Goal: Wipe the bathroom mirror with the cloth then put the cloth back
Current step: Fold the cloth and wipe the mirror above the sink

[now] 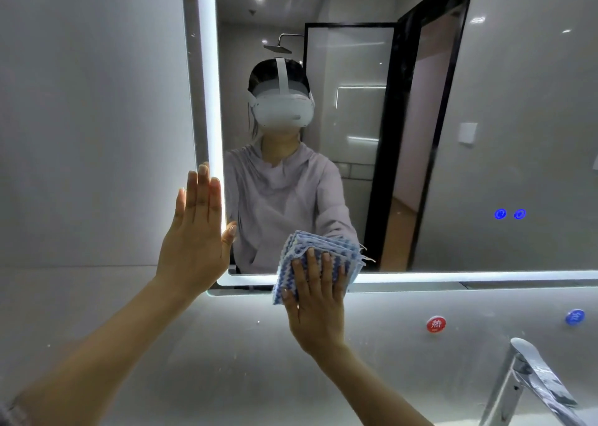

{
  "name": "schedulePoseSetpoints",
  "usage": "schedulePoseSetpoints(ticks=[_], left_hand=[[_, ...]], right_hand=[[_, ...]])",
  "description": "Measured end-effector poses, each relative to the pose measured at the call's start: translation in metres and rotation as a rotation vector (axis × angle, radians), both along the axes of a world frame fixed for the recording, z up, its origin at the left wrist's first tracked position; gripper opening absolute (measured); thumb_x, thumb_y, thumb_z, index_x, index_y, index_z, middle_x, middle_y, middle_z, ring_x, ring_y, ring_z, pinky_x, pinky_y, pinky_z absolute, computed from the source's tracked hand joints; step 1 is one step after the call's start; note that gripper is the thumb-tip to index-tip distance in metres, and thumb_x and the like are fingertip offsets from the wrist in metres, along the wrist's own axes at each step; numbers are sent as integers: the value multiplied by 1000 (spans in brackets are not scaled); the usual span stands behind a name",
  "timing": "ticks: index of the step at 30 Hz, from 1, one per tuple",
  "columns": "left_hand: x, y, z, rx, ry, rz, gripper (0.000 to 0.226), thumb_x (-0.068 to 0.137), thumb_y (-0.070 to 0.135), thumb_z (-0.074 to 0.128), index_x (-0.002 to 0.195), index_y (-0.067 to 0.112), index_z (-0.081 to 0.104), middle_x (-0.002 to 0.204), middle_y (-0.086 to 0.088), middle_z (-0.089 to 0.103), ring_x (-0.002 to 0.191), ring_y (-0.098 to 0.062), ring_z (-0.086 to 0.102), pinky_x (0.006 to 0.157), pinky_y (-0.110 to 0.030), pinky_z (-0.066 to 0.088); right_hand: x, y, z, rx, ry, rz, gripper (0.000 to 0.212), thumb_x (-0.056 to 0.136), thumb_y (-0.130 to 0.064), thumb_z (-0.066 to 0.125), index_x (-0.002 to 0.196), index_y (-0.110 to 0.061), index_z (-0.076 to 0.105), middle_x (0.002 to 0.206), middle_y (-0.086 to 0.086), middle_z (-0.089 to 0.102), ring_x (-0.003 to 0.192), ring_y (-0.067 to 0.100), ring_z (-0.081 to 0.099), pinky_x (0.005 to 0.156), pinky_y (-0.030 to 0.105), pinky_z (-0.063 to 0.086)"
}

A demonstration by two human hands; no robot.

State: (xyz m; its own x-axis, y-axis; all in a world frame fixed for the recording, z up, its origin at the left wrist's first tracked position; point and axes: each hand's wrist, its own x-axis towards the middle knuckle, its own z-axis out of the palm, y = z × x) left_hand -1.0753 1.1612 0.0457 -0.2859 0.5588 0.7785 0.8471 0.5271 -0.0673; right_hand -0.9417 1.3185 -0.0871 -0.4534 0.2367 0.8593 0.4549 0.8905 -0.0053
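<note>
I have my right hand (318, 302) flat on the folded cloth (318, 244), fingers (326, 264) straight and a little spread, nothing curled round it. It presses the cloth on the mirror (485, 134) at the bottom edge, near the lower left corner. The cloth's lower part hangs past the lit strip onto the wall below. My left hand (195, 231) is flat as well, fingers together and straight, holding nothing, braced at the mirror's left edge. I cannot tell whether the palm is on glass or only on the wall.

To wipe well from here, I would put weight through the palm rather than the fingertips. I would run overlapping passes along the bottom edge toward the right corner, then work upward. The cloth's layers fan out at the upper right, so the fold may slip unless I press evenly. I would brace on the wall only, as a palm on glass would likely leave marks. The two blue lights (509, 214) look like touch buttons, so I would cross them lightly.
</note>
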Motion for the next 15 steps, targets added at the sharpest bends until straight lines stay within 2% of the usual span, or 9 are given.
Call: schedulePoseSetpoints(ticks=[6,10,15], left_hand=[[-3,0,0,-5,20,12,72,94,44,18,146,-2,1,156,-20,-6,144,-35,-3,116,-48,8],[-4,0,-2,-4,30,11,73,93,45,16,147,-2,2,156,-21,-4,145,-35,-4,116,-47,8],[0,-1,0,15,5,-7,72,92,46,14,146,-1,2,155,-20,-4,144,-36,0,116,-51,14]], right_hand=[[-10,-15,7,0,-5,14,59,102,-41,19,154,-22,-2,162,-1,-8,149,23,0,119,49,2],[-6,-13,11,43,-14,-11,68,97,-40,32,153,-22,-1,162,-1,-8,149,22,-3,120,45,-4],[-7,-14,39,94,-21,13,67,97,-40,34,154,-22,3,162,-3,-9,149,21,1,120,46,3]])
